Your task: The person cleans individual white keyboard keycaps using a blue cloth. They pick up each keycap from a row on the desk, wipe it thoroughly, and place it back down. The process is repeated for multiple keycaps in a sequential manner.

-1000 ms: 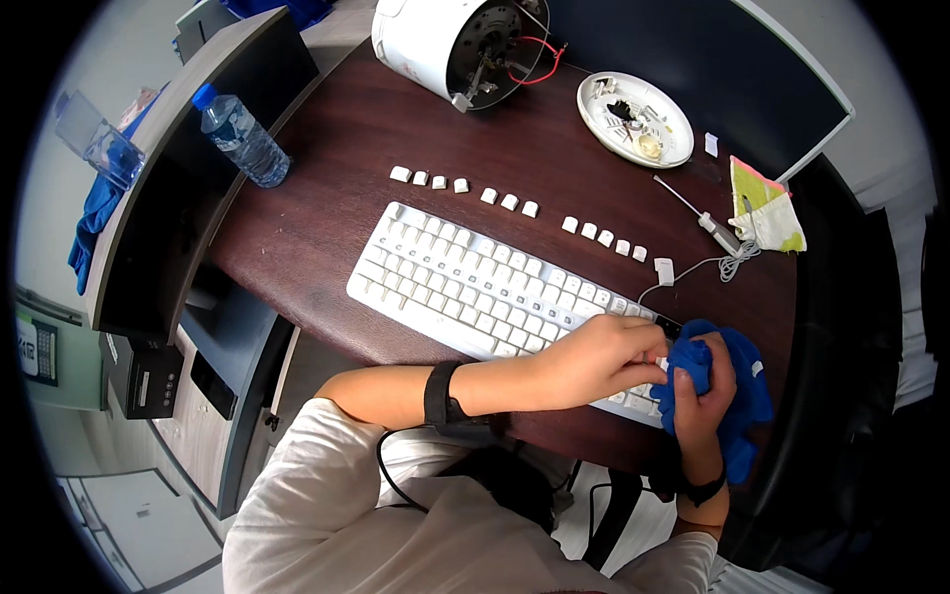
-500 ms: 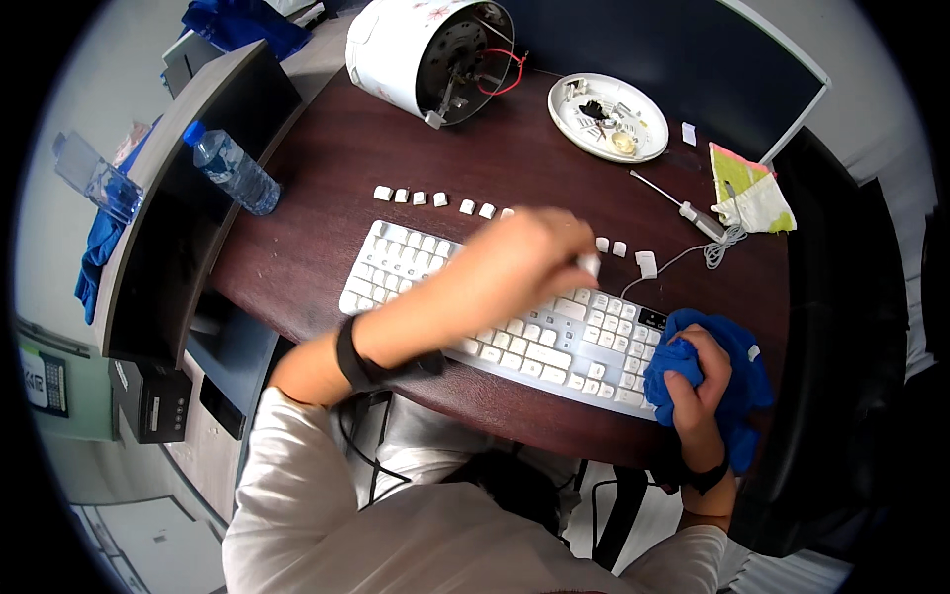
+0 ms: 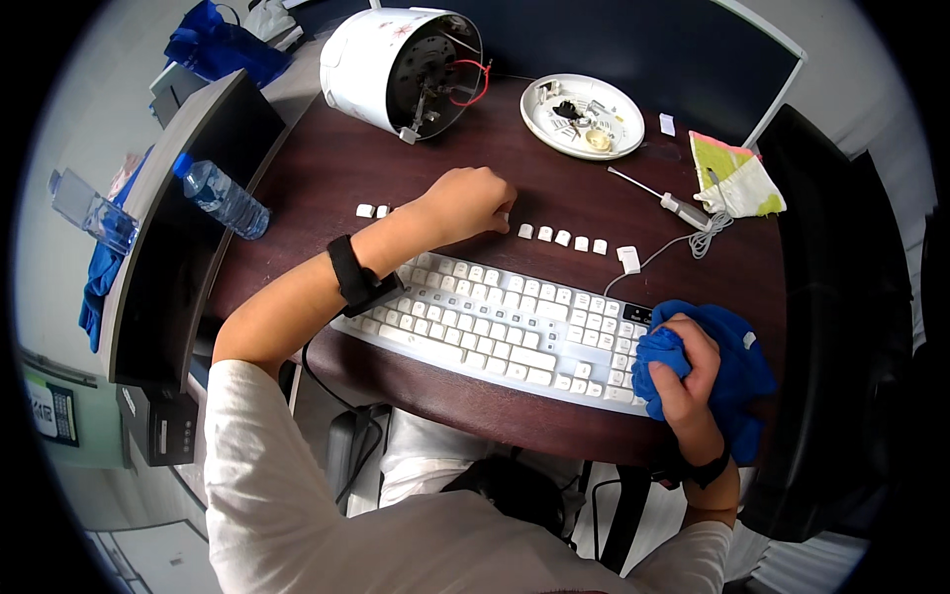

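My left hand (image 3: 473, 206) reaches over the far side of the white keyboard (image 3: 591, 353), fingers pinched on a small white keycap (image 3: 507, 219), mostly hidden by the fingertips. This keycap is in line with a row of loose keycaps (image 3: 563, 239) on the dark table; part of the row is behind my hand and forearm. On the keyboard, a strip between the key rows shows bare key seats. My right hand (image 3: 691, 368) grips a bunched blue cloth (image 3: 730, 344) at the keyboard's right end.
A white drum-shaped appliance (image 3: 359, 71) lies on its side at the back, beside a white dish (image 3: 542, 127) of small parts. A screwdriver (image 3: 683, 211), a coiled grey cable (image 3: 701, 241) and a yellow-green cloth (image 3: 737, 178) are at right. A water bottle (image 3: 226, 201) stands left.
My left hand has moved left and away from the keyboard to the loose keycap row, carrying a keycap. My right hand still grips the blue cloth. The whole view has shifted slightly.
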`<state>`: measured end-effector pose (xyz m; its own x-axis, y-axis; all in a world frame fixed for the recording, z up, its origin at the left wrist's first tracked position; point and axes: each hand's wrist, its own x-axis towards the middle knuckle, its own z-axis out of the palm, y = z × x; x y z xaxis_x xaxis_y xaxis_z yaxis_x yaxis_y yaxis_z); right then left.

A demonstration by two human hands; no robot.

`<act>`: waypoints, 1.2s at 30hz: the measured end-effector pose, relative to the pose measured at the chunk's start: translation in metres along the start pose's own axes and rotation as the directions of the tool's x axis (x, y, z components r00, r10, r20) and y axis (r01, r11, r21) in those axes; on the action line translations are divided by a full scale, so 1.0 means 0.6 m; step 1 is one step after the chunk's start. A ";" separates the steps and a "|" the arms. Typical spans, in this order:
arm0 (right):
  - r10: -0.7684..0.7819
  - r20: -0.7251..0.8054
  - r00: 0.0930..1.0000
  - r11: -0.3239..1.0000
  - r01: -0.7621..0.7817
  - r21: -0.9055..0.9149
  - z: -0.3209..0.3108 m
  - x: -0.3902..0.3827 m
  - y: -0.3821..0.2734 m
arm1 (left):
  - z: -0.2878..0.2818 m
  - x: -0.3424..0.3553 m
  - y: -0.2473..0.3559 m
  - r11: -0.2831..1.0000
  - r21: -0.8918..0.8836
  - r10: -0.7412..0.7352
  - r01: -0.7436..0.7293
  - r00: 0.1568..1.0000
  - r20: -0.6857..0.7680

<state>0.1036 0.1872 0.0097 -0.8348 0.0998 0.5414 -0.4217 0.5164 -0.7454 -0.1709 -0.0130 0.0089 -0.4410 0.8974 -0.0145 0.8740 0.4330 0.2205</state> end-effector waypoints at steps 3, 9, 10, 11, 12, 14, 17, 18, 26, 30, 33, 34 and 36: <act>0.006 0.008 1.000 1.000 -0.006 0.007 -0.001 0.001 -0.002 | 0.008 0.003 0.000 1.000 0.013 0.008 -0.008 1.000 0.016; -0.004 0.007 1.000 1.000 0.004 -0.004 0.000 0.002 0.000 | 0.016 0.005 -0.001 0.999 0.040 -0.001 -0.001 0.998 0.059; -0.004 0.005 1.000 1.000 0.004 -0.002 0.001 0.002 0.000 | 0.016 0.005 -0.001 0.999 0.042 0.002 -0.005 0.998 0.060; -0.007 0.005 1.000 1.000 0.007 -0.004 0.001 0.002 0.000 | 0.015 0.004 -0.002 0.999 0.041 0.003 -0.005 0.998 0.063; -0.010 0.006 1.000 1.000 0.010 -0.006 0.001 0.003 -0.001 | 0.015 0.004 -0.003 0.999 0.040 0.003 -0.006 0.998 0.066; -0.011 0.007 1.000 1.000 0.011 -0.007 0.001 0.003 0.000 | 0.014 0.001 -0.004 0.999 0.035 0.004 -0.007 0.998 0.069; -0.006 0.002 1.000 1.000 0.006 -0.012 0.001 0.001 0.000 | 0.012 0.000 -0.004 1.000 0.018 0.004 -0.005 0.997 0.078; -0.003 0.002 1.000 1.000 0.003 -0.017 0.000 0.001 -0.001 | 0.012 0.001 -0.004 1.000 0.009 -0.001 0.000 0.996 0.087; -0.013 -0.003 1.000 1.000 0.013 -0.007 0.002 0.002 -0.001 | 0.009 -0.005 -0.007 0.997 -0.067 0.030 -0.026 0.997 0.064; -0.018 0.001 1.000 1.000 0.018 0.007 0.001 0.001 0.000 | 0.013 0.000 -0.003 0.997 -0.064 0.035 -0.031 0.998 0.058; -0.022 -0.009 1.000 1.000 0.022 -0.001 0.002 0.001 -0.001 | 0.014 0.000 -0.001 0.998 -0.054 0.035 -0.032 0.998 0.053; -0.023 -0.012 1.000 1.000 0.023 -0.004 0.002 0.002 -0.002 | 0.013 -0.001 0.000 0.998 -0.050 0.039 -0.037 0.998 0.049; -0.025 -0.008 1.000 1.000 0.025 -0.003 0.002 0.002 -0.003 | 0.004 -0.006 0.000 0.997 -0.048 0.060 -0.059 0.998 0.030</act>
<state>0.1031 0.1854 0.0114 -0.8214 0.0935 0.5626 -0.4411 0.5213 -0.7306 -0.1689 -0.0163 0.0068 -0.3810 0.9241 -0.0306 0.8875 0.3748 0.2680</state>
